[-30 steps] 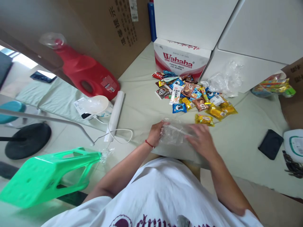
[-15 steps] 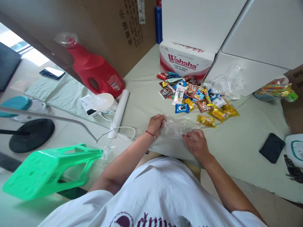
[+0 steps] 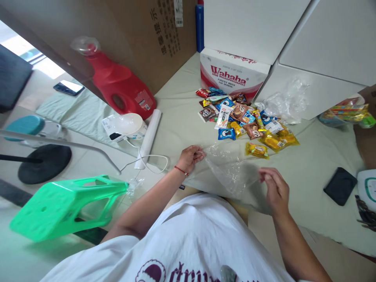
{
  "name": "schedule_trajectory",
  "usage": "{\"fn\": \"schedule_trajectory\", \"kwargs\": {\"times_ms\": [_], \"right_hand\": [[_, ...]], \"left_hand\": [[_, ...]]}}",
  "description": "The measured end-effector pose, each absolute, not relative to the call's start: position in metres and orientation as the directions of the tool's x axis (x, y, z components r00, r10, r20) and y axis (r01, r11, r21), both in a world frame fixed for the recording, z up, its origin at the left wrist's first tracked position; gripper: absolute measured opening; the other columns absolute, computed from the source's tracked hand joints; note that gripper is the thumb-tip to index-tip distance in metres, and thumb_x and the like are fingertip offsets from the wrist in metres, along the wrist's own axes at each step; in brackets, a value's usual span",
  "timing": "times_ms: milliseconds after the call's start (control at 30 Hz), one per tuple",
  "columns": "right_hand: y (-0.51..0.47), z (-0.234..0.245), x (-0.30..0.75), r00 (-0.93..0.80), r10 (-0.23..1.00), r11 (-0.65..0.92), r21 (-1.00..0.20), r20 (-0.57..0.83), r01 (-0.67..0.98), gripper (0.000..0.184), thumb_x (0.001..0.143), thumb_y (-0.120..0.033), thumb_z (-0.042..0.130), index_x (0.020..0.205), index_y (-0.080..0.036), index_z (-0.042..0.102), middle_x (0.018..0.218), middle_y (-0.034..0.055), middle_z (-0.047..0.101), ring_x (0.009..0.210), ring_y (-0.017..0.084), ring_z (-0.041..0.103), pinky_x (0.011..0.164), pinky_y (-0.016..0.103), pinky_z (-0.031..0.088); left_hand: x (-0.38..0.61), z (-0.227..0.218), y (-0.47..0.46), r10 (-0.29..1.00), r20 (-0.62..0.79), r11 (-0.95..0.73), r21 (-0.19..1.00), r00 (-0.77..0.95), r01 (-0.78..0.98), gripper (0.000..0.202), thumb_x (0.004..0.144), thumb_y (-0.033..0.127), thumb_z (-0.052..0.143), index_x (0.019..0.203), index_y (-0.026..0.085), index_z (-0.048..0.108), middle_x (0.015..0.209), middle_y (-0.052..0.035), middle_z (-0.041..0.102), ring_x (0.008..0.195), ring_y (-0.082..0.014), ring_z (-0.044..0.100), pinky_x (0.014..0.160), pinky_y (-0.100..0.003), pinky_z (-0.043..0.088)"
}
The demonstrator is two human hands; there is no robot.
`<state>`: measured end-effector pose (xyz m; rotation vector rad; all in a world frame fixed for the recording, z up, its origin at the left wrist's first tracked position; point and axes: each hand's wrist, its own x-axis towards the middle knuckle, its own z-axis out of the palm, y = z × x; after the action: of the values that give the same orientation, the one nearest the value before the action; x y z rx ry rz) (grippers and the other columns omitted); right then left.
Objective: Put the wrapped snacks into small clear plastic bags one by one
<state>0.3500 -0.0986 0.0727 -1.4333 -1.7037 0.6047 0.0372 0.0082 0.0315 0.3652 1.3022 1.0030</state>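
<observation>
Clear, thin plastic bag, mid-frame, below the snack pile: see-through, wrinkled, shiny streaks, sagging slack at its lower middle. Left end: left hand (image 3: 190,158), red bracelet (image 3: 181,170) at the wrist, grip closed on the plastic bag (image 3: 227,170) between thumb and fingers. Right end: right hand (image 3: 276,190), fingers bent toward the thumb, film running faintly up to the fingertips; can't make out whether that grip is pinching it.

Surface (image 3: 311,164): pale green cloth, lightly creased. Far left of frame: teal stool (image 3: 25,127), black round base (image 3: 45,164), bright green plastic stool (image 3: 44,211) tipped on its side, lower left. Upper left: phone (image 3: 69,87), then red jug (image 3: 123,88) in front of a brown carton (image 3: 129,35) with dark printing. White roll (image 3: 148,139) just right of a white tub (image 3: 129,123), white cable looping over the roll. Upper middle: Wahaha box (image 3: 232,74), snack pile (image 3: 225,115) of mixed wrappers against its front, yellow packets at the pile's right. Right of that, crumpled clear plastic (image 3: 289,100) by white panels (image 3: 320,90). Right side: black flat item (image 3: 340,186), near a white item with green ring (image 3: 368,184) at frame edge.
</observation>
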Motion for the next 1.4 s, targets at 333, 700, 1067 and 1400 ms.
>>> {"fn": "schedule_trajectory", "kwargs": {"times_ms": [333, 700, 1067, 1400], "right_hand": [[-0.057, 0.046, 0.245, -0.467, 0.847, 0.388, -0.305, -0.254, 0.87, 0.03, 0.096, -0.025, 0.064, 0.124, -0.03, 0.073, 0.103, 0.0084, 0.073, 0.108, 0.029, 0.056, 0.087, 0.039, 0.038], [-0.063, 0.045, 0.258, -0.485, 0.872, 0.466, -0.191, -0.067, 0.864, 0.025, 0.098, -0.019, 0.057, 0.111, -0.026, 0.077, 0.097, 0.0109, 0.07, 0.099, 0.028, 0.051, 0.081, 0.039, 0.034], [-0.16, 0.012, 0.328, -0.416, 0.855, 0.502, -0.298, 0.309, 0.812, 0.029, 0.097, -0.019, 0.061, 0.12, -0.031, 0.073, 0.087, 0.005, 0.068, 0.089, 0.023, 0.055, 0.083, 0.041, 0.041], [-0.105, 0.078, 0.298, -0.325, 0.899, 0.426, -0.415, 0.293, 0.804, 0.024, 0.098, -0.036, 0.062, 0.117, -0.024, 0.073, 0.107, 0.0103, 0.069, 0.098, 0.027, 0.057, 0.086, 0.042, 0.048]], "left_hand": [[0.021, 0.058, -0.014, 0.86, -0.071, 0.255, 0.918, -0.506, 0.304, 0.043, 0.067, 0.018, 0.067, 0.109, 0.019, 0.06, 0.116, -0.0094, 0.062, 0.117, -0.0261, 0.059, 0.1, -0.041, 0.051], [0.096, 0.066, 0.016, 0.977, -0.111, -0.051, 0.706, 0.182, 0.706, 0.023, 0.081, 0.044, 0.072, 0.085, 0.021, 0.071, 0.085, -0.0126, 0.07, 0.108, -0.0351, 0.062, 0.098, -0.04, 0.04], [0.07, 0.024, 0.037, 0.978, -0.126, 0.196, 0.82, -0.166, 0.538, 0.055, 0.09, 0.05, 0.055, 0.044, 0.023, 0.042, 0.049, -0.0013, 0.035, 0.063, -0.0194, 0.041, 0.064, -0.031, 0.018], [0.073, 0.025, 0.037, 0.969, -0.205, 0.247, 0.827, -0.14, 0.505, 0.058, 0.094, 0.06, 0.051, 0.051, 0.021, 0.059, 0.057, -0.0077, 0.06, 0.073, -0.0234, 0.06, 0.067, -0.029, 0.036]]}}
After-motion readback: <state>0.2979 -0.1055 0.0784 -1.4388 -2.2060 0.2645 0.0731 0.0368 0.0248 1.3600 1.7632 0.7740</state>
